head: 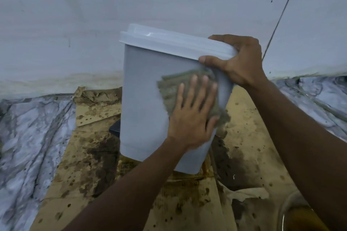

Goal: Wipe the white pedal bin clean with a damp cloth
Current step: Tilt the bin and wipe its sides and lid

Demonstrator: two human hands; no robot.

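White plastic forms the pedal bin (142, 99), which stands tilted on stained cardboard (249, 137) on the floor, its lid (169, 41) shut and leaning toward the far pale wall (75, 15). A dark pedal (115, 129) shows at its lower left side. A greenish damp cloth (170, 90) lies flat against the bin's near right face, below the lid rim. The left hand (193, 116) presses on the cloth with its fingers spread and laid flat, so its grip is apart, palm bearing on the fabric. The right hand (242, 60) is at the bin's upper right corner, its grip clamped on the lid edge, thumb under the rim and fingers over the top. Both forearms reach in from the near side. The cardboard is blotched with dark wet stains and torn at its far left edge. Marbled grey floor (32, 127) shows to the left and right of it. A thin dark cable (283, 11) runs down the wall at far right. A clear rounded container (293, 212) sits at the near right corner.
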